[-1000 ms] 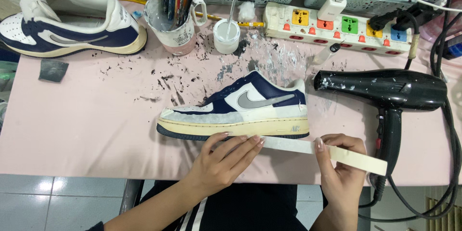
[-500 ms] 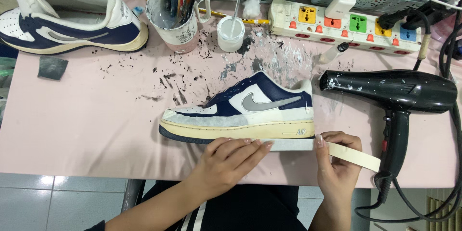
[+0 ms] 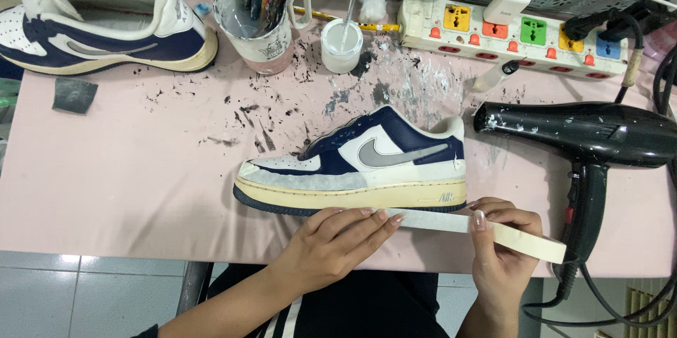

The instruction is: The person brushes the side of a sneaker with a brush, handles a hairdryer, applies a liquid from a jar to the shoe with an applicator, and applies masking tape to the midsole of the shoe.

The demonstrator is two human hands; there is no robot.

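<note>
A navy and white sneaker point(image 3: 367, 162) with a yellowed midsole lies on its side on the pink table point(image 3: 127, 190), toe to the left. My right hand point(image 3: 504, 246) holds a roll of cream masking tape point(image 3: 525, 241) just below the heel. A strip of tape point(image 3: 430, 219) runs left from the roll along the sole's edge. My left hand point(image 3: 335, 239) has its fingertips on the free end of the strip, under the middle of the sole.
A second matching sneaker point(image 3: 99, 31) lies at the far left. A mug of brushes point(image 3: 257, 17), a small white paint cup point(image 3: 341, 45), a power strip point(image 3: 515, 35) and a black hair dryer point(image 3: 585, 133) stand behind and right. A grey sanding pad point(image 3: 74, 95) lies left.
The camera view has shifted slightly. Both hands and the tape stay in place along the sole, with the strip pressed a little closer to it.
</note>
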